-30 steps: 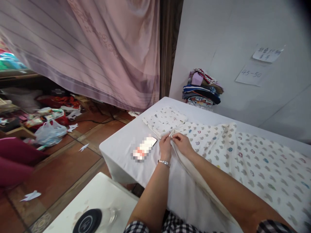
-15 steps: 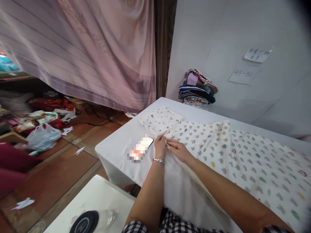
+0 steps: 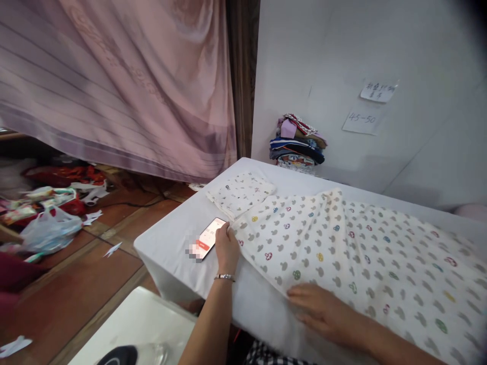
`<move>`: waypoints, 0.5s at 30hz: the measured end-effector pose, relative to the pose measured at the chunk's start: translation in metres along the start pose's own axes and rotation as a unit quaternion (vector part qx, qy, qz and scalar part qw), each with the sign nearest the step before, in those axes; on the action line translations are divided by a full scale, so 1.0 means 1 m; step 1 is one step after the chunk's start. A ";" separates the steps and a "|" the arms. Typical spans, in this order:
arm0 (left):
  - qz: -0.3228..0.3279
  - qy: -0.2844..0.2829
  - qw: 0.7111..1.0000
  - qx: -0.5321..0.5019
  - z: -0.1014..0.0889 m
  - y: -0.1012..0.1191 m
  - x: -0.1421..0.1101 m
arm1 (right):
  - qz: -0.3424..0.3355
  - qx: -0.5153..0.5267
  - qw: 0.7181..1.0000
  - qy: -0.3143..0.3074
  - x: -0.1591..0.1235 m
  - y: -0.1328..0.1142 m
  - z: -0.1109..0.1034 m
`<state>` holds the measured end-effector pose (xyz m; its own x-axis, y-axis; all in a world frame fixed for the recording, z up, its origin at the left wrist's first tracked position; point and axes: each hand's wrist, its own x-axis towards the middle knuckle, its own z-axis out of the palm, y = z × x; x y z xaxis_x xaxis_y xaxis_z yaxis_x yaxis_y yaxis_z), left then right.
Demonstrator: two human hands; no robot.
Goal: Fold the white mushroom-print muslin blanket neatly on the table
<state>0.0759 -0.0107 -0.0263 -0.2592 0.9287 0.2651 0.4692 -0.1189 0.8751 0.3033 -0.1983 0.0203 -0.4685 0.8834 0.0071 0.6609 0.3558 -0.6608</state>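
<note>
A white cloth (image 3: 323,238) with grey and coloured mushroom-like prints is spread across the white-covered table, its near edge running diagonally. My left hand (image 3: 227,249), with a bracelet at the wrist, is closed at the cloth's left corner; its fingertips are partly hidden. Just left of that hand lies a phone (image 3: 209,235) with a lit screen, partly blurred out. My right hand (image 3: 323,310) rests along the cloth's near edge with fingers stretched out, holding nothing. Beyond my left hand sits a folded cloth (image 3: 241,192) with small dark prints.
A pile of folded clothes (image 3: 299,144) stands against the wall behind the white table (image 3: 163,238). A smaller white table (image 3: 152,309) bears a dark-lidded jar (image 3: 118,356). A pink curtain (image 3: 152,91) hangs at left, with bags (image 3: 51,230) on the tiled floor.
My hands have parted: the right slid down the cloth's near edge and opened, while the left stayed at the corner. The cloth's edge now lies flatter. The view has shifted right.
</note>
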 end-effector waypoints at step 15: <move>0.026 -0.032 0.996 0.079 0.015 -0.015 -0.005 | 0.245 -0.219 0.940 0.089 0.241 0.177 -0.133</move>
<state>0.0833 -0.0079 -0.0466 -0.1788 0.9437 0.2782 0.6085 -0.1161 0.7850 0.3853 0.1175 0.0045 0.0343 0.9972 -0.0669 0.9680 -0.0498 -0.2460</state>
